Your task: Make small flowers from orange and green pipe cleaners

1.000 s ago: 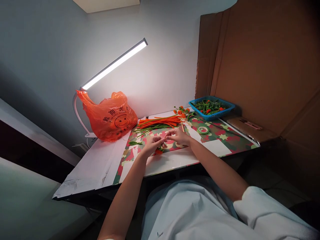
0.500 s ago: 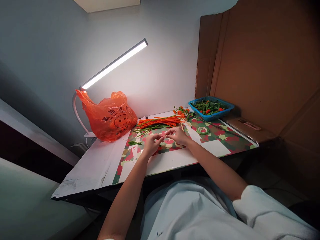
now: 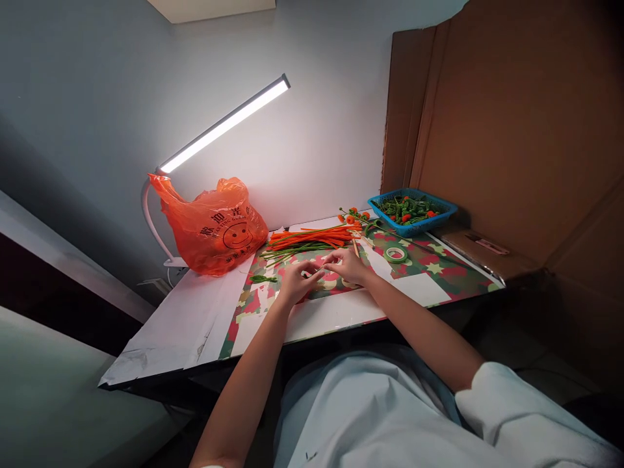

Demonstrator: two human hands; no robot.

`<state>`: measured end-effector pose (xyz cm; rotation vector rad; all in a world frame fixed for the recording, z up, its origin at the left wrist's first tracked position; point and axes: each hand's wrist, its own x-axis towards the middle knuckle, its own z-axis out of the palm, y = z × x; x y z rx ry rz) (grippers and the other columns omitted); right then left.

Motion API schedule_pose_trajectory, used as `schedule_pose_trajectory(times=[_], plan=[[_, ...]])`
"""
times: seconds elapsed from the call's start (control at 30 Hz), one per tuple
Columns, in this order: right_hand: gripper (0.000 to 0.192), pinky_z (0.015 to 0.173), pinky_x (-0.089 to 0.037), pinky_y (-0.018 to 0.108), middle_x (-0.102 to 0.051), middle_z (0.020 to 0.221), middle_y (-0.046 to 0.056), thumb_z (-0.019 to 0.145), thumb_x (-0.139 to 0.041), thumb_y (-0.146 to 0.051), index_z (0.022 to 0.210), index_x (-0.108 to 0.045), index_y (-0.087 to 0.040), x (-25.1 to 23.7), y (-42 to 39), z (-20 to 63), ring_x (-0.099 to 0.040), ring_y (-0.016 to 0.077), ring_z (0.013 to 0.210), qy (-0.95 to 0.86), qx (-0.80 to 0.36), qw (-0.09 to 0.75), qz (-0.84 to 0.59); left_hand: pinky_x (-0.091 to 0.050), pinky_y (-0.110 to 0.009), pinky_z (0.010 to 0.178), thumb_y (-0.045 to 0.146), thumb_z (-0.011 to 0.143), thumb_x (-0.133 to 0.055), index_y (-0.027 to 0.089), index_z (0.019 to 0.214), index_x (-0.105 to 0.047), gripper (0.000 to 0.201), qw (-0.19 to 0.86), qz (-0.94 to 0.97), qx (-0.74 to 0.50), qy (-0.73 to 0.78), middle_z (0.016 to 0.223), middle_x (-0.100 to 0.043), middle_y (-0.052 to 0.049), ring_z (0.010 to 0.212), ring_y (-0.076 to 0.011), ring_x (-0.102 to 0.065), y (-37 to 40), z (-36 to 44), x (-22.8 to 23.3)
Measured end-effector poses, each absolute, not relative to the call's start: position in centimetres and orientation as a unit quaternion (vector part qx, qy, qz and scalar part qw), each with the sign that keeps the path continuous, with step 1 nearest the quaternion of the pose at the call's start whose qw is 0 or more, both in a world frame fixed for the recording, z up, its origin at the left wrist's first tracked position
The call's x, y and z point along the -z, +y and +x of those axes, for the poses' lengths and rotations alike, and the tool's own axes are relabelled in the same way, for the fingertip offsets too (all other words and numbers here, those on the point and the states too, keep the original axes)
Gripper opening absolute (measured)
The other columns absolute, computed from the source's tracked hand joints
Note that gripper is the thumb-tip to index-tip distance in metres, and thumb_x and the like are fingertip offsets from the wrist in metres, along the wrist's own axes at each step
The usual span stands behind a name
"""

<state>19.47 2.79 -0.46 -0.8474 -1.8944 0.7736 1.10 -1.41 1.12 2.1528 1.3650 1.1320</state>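
Thin pale stick (image 3: 319, 270) lay left-right between left hand (image 3: 296, 283) and right hand (image 3: 347, 265); fingers (image 3: 314, 275) pinched narrow on ends, above worktop (image 3: 341, 312).

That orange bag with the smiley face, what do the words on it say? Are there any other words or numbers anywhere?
Orange plastic bag: a smiley face with printed characters and letters arched above and below it, too small and blurred to read.
Cardboard flap: a pale label, too small to read.
No other words or numbers can be seen.
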Motion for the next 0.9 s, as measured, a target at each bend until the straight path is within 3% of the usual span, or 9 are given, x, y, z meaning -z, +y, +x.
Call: schedule_pose_trajectory(times=[0.17,0.57,0.8,0.9], plan=[[0.017,0.071,-0.044,0.029,-0.07,0.081,0.006,0.075,-0.069,-0.034,0.078,-0.074,-0.018,0.37,2.63,19.3,-0.059,0.0178,0.078,-0.755,-0.322,0.451,-0.351,-0.043,-0.031,0.075,0.046,0.077,-0.066,0.022,0.066,-0.069,0.027,0.075,0.768,-0.399,0.496,0.067,-0.07,-0.003,0.064,-0.0171,-0.059,-1.28,1.34,-0.95],[0.015,0.076,-0.043,0.032,-0.07,0.082,0.006,0.081,-0.067,-0.033,0.081,-0.074,-0.02,0.42,2.66,19.64,-0.058,0.0199,0.086,-0.795,-0.27,0.433,-0.328,-0.042,-0.027,0.064,0.047,0.087,-0.051,0.023,0.069,-0.071,0.036,0.163,0.806,-0.318,0.472,0.065,-0.072,-0.002,0.057,-0.0157,-0.058,-1.34,1.09,-1.16],[0.011,0.075,-0.041,0.032,-0.07,0.082,0.006,0.081,-0.066,-0.027,0.079,-0.074,-0.02,0.23,2.46,19.47,-0.057,0.02,0.085,-0.796,-0.259,0.419,-0.352,-0.04,-0.033,0.083,0.042,0.079,-0.064,0.025,0.08,-0.068,0.018,0.088,0.794,-0.352,0.488,0.06,-0.069,0.001,0.056,-0.0151,-0.058,-1.07,1.01,-0.57],[0.011,0.076,-0.041,0.034,-0.07,0.082,0.006,0.081,-0.068,-0.03,0.08,-0.074,-0.02,0.15,2.44,19.5,-0.057,0.0203,0.085,-0.8,-0.253,0.423,-0.343,-0.038,-0.034,0.086,0.042,0.082,-0.06,0.024,0.074,-0.066,0.02,0.096,0.793,-0.355,0.485,0.06,-0.069,0.001,0.057,-0.0153,-0.057,-0.95,1.01,-0.53]])
